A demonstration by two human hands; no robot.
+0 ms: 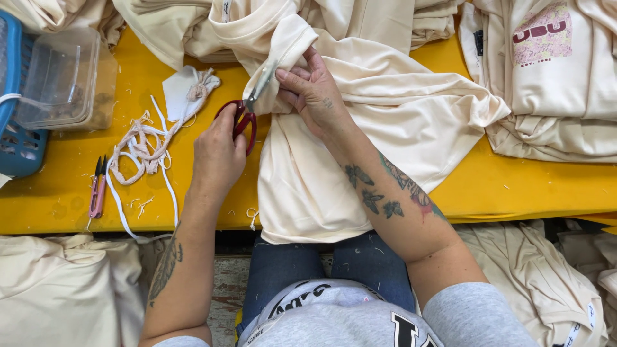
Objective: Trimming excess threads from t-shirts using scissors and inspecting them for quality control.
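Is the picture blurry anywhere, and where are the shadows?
Head view: bright, even light, mostly sharp. The left hand working the red-handled scissors and the right hand pinching the cream fabric garment look crisp. Soft shadows sit in the garment's folds and under the yellow table edge. The clear plastic box shows faint glare.

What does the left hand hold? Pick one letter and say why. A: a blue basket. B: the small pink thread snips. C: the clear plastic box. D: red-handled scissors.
D: the left hand has its fingers through the red-handled scissors, their blades at the cream garment that the right hand pinches; the pink snips lie untouched on the yellow table.
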